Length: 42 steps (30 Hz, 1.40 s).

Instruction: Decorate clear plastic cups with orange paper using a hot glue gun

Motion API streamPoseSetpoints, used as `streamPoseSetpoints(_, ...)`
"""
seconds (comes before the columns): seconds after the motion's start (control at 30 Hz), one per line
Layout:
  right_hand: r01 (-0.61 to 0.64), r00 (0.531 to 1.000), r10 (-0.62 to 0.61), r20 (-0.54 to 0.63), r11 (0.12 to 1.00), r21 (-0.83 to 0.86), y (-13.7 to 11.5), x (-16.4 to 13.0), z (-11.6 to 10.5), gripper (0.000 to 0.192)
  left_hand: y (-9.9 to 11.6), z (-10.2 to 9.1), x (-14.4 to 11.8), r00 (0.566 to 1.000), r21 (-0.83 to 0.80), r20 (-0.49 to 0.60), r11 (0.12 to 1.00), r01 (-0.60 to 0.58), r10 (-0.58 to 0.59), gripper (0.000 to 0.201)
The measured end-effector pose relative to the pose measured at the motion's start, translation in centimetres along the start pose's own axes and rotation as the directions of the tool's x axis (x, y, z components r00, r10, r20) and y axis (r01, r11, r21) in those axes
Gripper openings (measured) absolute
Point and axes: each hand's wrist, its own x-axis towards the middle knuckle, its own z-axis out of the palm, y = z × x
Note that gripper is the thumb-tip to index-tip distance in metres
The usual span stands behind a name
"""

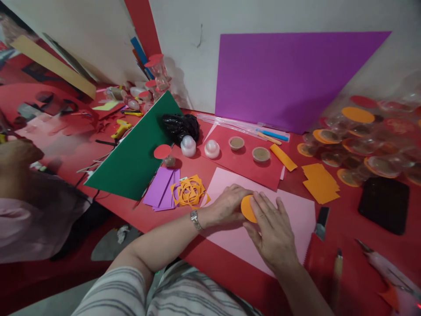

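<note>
Above the pink sheet [230, 237], an orange paper disc [249, 209] is between my two hands. My left hand [230, 202] is closed at the disc's left edge, steadying it; anything under the disc is hidden. My right hand [272, 228] lies with stretched fingers over the disc's right part, the thumb apart below. Behind the hands, two small clear cups of brown filling, a left cup [236, 143] and a right cup [261, 154], stand on a red sheet [226, 158]. Clear plastic cups [212, 149] stand left of them.
Orange cut-out scraps [190, 192] and purple strips [161, 189] lie left. A green board [131, 162] leans there; a purple board [279, 79] stands behind. To the right are orange squares [320, 183], stacked hourglass-like cups [362, 136], a black phone [384, 205] and scissors [391, 267]. Another person [29, 210] sits left.
</note>
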Motion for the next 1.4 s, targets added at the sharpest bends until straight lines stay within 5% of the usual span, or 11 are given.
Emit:
streamPoseSetpoints(0.4,0.057,0.996,-0.051,-0.079,0.995,0.077,0.09,-0.42,-0.1,0.056,0.31,0.06,-0.55,0.999,-0.082,0.044,0.997,-0.006,0.01,0.085)
streamPoseSetpoints(0.57,0.082,0.995,-0.078,-0.061,0.995,0.065,0.31,-0.52,0.19,0.054,0.65,0.33,-0.23,0.998,-0.049,0.047,0.998,0.043,-0.041,0.072)
streamPoseSetpoints(0.9,0.067,0.997,-0.064,-0.046,0.996,0.057,0.33,-0.68,0.29,0.053,-0.01,-0.03,-0.37,0.996,-0.097,0.087,0.994,0.044,-0.036,0.092)
streamPoseSetpoints(1.23,0.053,0.998,-0.05,-0.05,0.996,0.071,0.34,-0.93,0.48,0.053,0.18,-0.4,-0.56,0.994,-0.153,0.112,0.988,0.026,-0.009,0.084)
streamPoseSetpoints(1.4,0.029,0.999,-0.028,-0.028,0.997,0.067,0.3,-1.08,0.51,0.053,0.72,-0.07,-0.59,0.997,-0.131,0.01,0.988,0.082,-0.082,0.076)
